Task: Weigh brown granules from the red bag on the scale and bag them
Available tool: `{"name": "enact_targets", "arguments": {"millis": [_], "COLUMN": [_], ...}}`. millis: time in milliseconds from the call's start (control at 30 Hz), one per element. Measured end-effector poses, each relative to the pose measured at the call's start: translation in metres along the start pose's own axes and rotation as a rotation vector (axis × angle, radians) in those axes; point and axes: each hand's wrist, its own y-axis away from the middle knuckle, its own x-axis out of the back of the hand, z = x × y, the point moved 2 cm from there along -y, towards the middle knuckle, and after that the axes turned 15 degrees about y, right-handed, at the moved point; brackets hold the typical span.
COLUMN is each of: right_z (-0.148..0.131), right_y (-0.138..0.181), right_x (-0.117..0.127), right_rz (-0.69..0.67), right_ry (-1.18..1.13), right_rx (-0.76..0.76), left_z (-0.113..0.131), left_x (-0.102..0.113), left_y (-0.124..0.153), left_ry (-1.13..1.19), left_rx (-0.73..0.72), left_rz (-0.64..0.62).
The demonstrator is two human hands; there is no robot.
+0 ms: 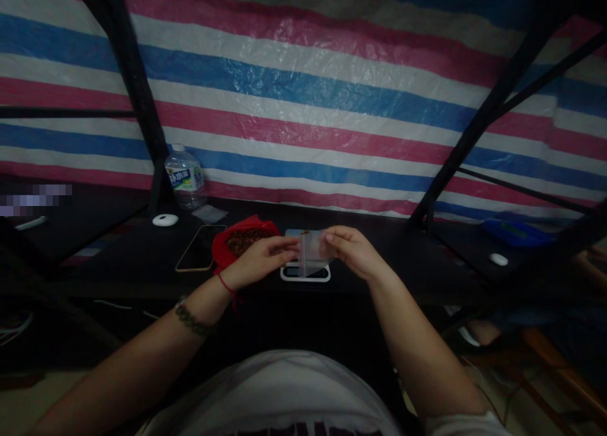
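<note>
**At centre frame, two hands pinch a clear pouch above a scale**

Across the whole upper frame hangs a striped tarp (332, 95) in pink, blue and white. Below it a dark table (118, 259) runs from edge to edge.

At centre, the left hand (258, 259) and right hand (353, 253) meet, each with fingers closed on one side of a clear pouch (315, 253). The pouch hangs upright between them, long axis vertical and mouth uppermost, with a brown fleck at its top edge.

Just left of the left hand, touching its wrist side, sits an open red bag (222, 249) of brown bits. It lies much nearer that hand than the right one. Further left lies a phone (196, 249), screen dark.

In the upper left stands a water bottle (184, 178). Its blue, white and green label is too blurred to read.

Directly beneath the pouch rests a small white-rimmed scale (306, 274). Its display is dark, with no figures legible. Near the bottle lies a white round object (165, 220).
</note>
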Motion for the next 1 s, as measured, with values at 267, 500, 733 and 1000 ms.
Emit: {"name": "enact_targets", "arguments": {"millis": [267,500,733,1000], "right_z": [0.016,0.014,0.017,0.029], "right_y": [-0.020,0.002,0.016,0.009], "right_x": [-0.014,-0.009,-0.051,-0.048], "right_rz": [0.086,0.607,0.181,0.002], "right_ry": [0.173,0.565,0.554,0.531], "right_rx": [0.016,0.246,0.133,0.100], "left_z": [0.000,-0.013,-0.012,-0.017], "left_x": [0.003,0.000,-0.011,-0.019], "left_y": [0.005,-0.002,0.003,0.005], "left_ry": [0.063,0.009,-0.215,-0.233], "left_rx": [0.012,0.160,0.061,0.118], "left_rz": [0.081,0.164,0.122,0.043]}}
